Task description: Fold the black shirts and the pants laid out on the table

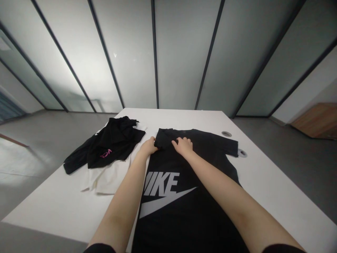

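A black T-shirt [200,168] with a white logo lies flat on the white table [273,186], collar end away from me. Its left sleeve is folded inward over the body. My left hand [149,147] grips the outer edge of that folded sleeve, fingers closed on the cloth. My right hand [183,146] rests on top of the fold near the shoulder, fingers curled and pressing the fabric down. The right sleeve [229,147] is spread out flat.
A crumpled black garment [110,147] with pink lettering lies to the left, on top of a white garment [105,177]. Two round cable ports [226,134] sit in the table at the right. Glass wall panels stand behind the table.
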Available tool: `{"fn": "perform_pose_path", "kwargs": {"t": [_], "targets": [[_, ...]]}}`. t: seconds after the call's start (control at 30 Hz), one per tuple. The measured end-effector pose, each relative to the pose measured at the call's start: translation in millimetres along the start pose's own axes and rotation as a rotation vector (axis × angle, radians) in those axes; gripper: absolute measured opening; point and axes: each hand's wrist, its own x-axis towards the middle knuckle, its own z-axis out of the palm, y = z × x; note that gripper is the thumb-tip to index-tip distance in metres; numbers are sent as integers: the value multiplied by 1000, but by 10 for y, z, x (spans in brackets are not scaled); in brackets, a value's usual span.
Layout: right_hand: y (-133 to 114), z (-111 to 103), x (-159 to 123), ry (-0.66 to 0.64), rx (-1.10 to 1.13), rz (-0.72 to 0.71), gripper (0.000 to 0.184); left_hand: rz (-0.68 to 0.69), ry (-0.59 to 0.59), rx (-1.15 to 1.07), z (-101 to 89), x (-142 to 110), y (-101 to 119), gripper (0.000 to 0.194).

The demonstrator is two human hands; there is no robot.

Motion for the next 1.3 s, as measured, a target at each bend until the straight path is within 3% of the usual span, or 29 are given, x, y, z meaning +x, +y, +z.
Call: {"fn": "perform_pose_path", "kwargs": {"t": [0.1, 0.3, 0.53, 0.6, 0.67, 0.77, 0.87, 0.97, 1.17, 1.3], "targets": [[-135, 76, 75, 3, 12, -30, 53, 116, 54, -76, 30, 16, -51, 47], [-279, 117, 243, 2, 106, -31, 29, 215, 92, -182, 50, 57, -205, 49], [-121, 54, 328, 13, 214, 45, 46, 241, -96, -86, -67, 74, -242, 36], [-86, 75, 275, 40, 205, 57, 55, 254, -67, -85, -88, 77, -193, 26], [-82, 115, 200, 112, 180, 34, 59, 259, 46, -46, -74, 83, -121, 34], [-122, 204, 64, 200, 137, -133, 52, 268, 197, 23, 44, 89, -6, 43], [-183, 306, -81, 130, 88, -285, 51, 262, 145, 78, 234, 71, 61, 48], [-222, 376, -212, 34, 46, -296, 59, 219, 74, 149, 355, 33, 69, 55], [-182, 381, -432, -8, 30, -292, 61, 41, 76, 205, 245, -14, 65, 51], [-119, 372, -604, -58, 0, -316, 59, 44, 156, 201, 221, -4, 155, 49]]}}
